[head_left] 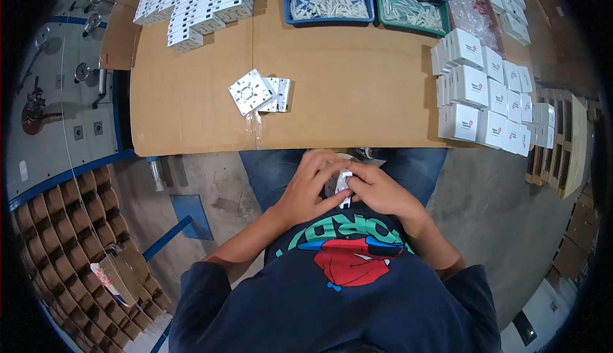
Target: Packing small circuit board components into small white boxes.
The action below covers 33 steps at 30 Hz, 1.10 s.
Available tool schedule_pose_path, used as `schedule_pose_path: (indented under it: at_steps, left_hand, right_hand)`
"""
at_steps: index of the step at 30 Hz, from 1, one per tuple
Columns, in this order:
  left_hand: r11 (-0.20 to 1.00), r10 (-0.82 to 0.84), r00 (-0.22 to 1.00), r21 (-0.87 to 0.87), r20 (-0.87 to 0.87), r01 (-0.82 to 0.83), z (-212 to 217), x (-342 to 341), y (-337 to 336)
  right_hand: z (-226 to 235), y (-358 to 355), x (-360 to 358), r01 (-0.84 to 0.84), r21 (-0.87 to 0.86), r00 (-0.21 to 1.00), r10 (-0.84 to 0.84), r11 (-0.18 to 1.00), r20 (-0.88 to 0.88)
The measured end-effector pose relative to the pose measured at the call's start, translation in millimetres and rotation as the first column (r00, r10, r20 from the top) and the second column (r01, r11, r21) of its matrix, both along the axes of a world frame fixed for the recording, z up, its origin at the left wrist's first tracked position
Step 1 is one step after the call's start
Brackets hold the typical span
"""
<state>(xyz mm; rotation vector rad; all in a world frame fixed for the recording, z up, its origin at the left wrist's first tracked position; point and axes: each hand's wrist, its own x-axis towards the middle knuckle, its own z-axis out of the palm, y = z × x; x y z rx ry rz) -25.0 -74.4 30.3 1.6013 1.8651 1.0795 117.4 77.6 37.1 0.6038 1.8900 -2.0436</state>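
— What are the hands doing?

— Both meet close to the body, just below the near edge of the cardboard-covered table (191, 97). The left hand (310, 187) and the right hand (377, 190) are curled together around a small white plastic part (343, 184), fingers wrapped over it so most of it is hidden.

— What lies on the table?

— Near its middle, a square white plastic plate with holes (251, 91) rests on a second one. At the table's right side stand stacked small white cardboard boxes (485, 94). At its far edge sit blue and green trays of small white pieces (329, 5).
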Motion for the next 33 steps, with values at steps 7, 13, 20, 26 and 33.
schedule_pose_path:
  at_steps: [7,13,20,26,33]
  left_hand:
    - [0.999,-0.046,0.952,0.03,0.304,0.039,-2,7,-3]
    - [0.994,-0.102,0.937,0.076,0.333,0.081,-33,13,-4]
    - [1.0,-0.014,0.951,-0.008,0.31,0.018,-4,13,-6]
    - [0.994,0.042,0.944,-0.112,0.327,-0.006,-8,16,-22]
    - [0.999,0.052,0.968,-0.011,0.244,-0.051,-12,21,-34]
  right_hand:
    - [1,5,-2,0.025,-0.193,0.994,-0.003,0.981,0.11]
    - [-7,-6,-1,0.259,-0.395,0.935,-0.127,0.882,0.33]
    - [-7,-10,-4,0.443,-0.595,0.891,-0.256,0.67,0.374]
    - [-14,-25,-7,0.493,-0.627,0.86,-0.23,0.603,0.455]
    - [-6,-41,-5,0.455,-0.571,0.879,-0.245,0.683,0.408]
